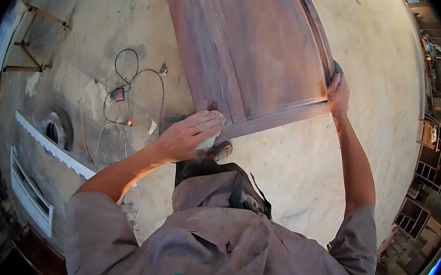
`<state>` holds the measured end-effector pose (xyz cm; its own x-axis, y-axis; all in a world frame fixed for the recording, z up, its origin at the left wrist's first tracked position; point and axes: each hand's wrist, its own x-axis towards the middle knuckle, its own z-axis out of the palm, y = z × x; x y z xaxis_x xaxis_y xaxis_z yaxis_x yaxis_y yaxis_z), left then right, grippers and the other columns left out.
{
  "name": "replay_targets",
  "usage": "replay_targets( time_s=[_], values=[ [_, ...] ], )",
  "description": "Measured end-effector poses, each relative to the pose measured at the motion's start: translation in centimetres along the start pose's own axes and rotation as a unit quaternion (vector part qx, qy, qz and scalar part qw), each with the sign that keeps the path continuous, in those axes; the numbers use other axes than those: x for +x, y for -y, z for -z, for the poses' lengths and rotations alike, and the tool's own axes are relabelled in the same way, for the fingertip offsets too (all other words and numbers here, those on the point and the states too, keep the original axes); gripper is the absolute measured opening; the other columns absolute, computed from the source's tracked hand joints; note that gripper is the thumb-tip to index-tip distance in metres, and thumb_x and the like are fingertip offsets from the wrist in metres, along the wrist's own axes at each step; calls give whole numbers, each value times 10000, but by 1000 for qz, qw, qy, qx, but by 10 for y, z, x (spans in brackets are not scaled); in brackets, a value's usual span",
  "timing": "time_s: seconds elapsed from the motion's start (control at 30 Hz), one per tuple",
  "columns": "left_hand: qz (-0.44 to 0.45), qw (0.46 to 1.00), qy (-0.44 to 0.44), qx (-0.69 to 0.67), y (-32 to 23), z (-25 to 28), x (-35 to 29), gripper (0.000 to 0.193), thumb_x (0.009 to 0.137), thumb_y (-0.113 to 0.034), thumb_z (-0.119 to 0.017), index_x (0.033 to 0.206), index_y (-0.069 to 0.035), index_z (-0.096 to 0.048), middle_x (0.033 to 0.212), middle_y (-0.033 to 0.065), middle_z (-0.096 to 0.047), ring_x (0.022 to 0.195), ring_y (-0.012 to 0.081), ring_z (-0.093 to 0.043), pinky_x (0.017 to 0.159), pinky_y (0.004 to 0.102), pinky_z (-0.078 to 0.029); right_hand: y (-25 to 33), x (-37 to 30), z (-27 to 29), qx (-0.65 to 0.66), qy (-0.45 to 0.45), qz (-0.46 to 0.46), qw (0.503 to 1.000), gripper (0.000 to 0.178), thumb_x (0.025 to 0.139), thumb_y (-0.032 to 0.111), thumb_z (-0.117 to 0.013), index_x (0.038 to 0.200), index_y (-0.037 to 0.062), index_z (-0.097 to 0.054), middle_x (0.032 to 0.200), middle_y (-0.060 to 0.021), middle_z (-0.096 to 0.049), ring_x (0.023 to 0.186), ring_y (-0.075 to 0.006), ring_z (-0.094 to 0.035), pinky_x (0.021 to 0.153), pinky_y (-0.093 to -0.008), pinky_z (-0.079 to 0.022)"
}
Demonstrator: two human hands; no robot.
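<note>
In the head view, a reddish-brown wooden panel [272,46] spans the upper middle. The hands are apart: at its lower-left corner, the left hand [190,134] clasps a pale pad [211,140]; the right hand [338,96] touches its lower-right edge, grip unclear. A tire [63,128] lies at left.

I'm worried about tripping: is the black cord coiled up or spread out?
Spread out: the black cord lies in loose curves across the floor, left of the brown panel.
</note>
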<state>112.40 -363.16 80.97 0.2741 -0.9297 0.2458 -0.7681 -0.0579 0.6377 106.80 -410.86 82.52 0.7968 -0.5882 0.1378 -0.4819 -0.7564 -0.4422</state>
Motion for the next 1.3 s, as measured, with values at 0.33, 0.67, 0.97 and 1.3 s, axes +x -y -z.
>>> replay_targets(
  time_s=[0.33, 0.67, 0.97, 1.3],
  values=[
    [-20, 998, 38, 51, 3, 4, -13, 676, 763, -80, -759, 1402, -4, -550, 1518, 123, -517, 1446, 307, -452, 1244, 477, -345, 14, -10, 4, 46, -6, 7, 999, 457, 1095, 326, -347, 1353, 68, -622, 1084, -292, -691, 1005, -479, -660, 849, -490, -519],
    [0, 993, 23, 117, 12, 16, -70, 757, 696, -75, -789, 1413, -13, -555, 1529, 106, -514, 1437, 316, -464, 1209, 482, -408, -11, -2, -5, 20, -18, 36, 999, 450, 1084, 323, -345, 1374, 104, -610, 1049, -275, -698, 953, -485, -661, 815, -515, -526],
    [-28, 996, -37, 80, 61, 25, -10, 717, 735, -29, -737, 1422, -8, -531, 1545, 158, -484, 1446, 338, -453, 1230, 504, -371, -4, -6, -6, 30, -22, 50, 998, 441, 1086, 316, -359, 1322, 65, -635, 1053, -290, -686, 942, -487, -654, 810, -519, -512],
    [-31, 993, -48, 103, 55, 32, -12, 670, 729, -26, -755, 1375, -20, -578, 1472, 111, -560, 1415, 283, -490, 1215, 447, -409, -4, -3, -2, 50, 6, 52, 997, 453, 1097, 301, -363, 1331, 12, -622, 1073, -297, -687, 969, -485, -651, 849, -501, -513]
  ],
)
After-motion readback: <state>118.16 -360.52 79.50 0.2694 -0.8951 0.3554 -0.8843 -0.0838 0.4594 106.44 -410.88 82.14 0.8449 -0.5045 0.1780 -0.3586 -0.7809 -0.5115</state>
